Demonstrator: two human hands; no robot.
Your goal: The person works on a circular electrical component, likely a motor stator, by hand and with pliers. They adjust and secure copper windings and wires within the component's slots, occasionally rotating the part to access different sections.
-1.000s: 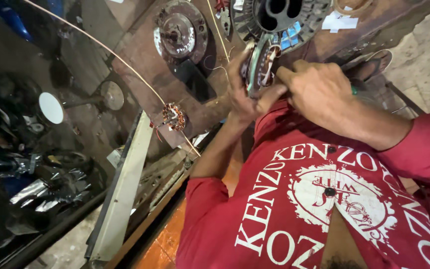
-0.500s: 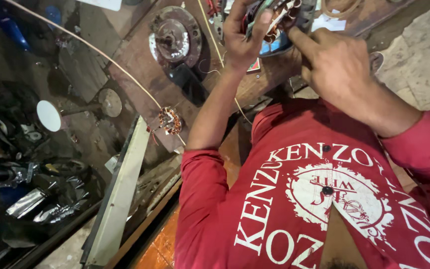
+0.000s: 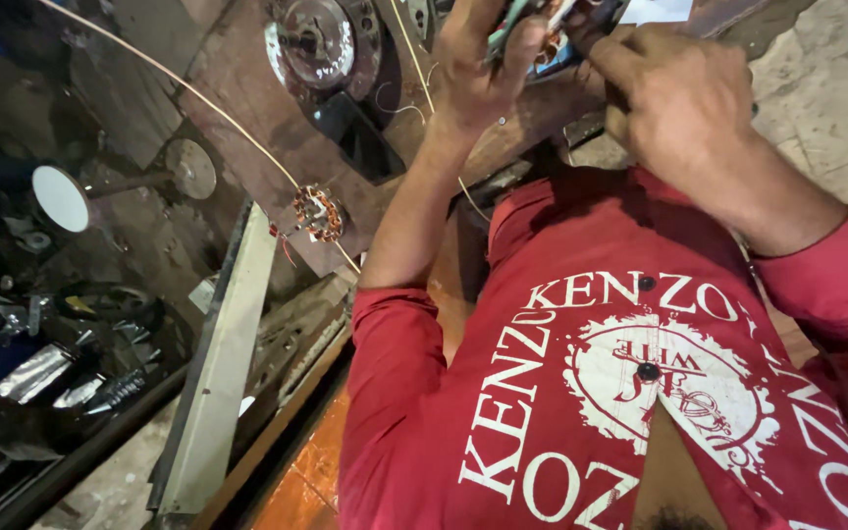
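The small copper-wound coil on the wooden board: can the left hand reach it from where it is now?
Probably yes. The small copper-wound coil lies in the open on the wooden board, nothing over it. But the left hand is occupied, gripping a wound part near the right hand.

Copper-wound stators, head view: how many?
2. One lies on the wooden workbench at; the other is gripped by the left hand, top edge. More may be out of frame.

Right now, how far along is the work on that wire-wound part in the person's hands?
Copper windings already show on the coil piece that the left hand grips. In hand: the right hand works at it with its fingers, apparently on the wire. Left: a thin wire runs loose across the bench, and a second small wound piece lies untouched.
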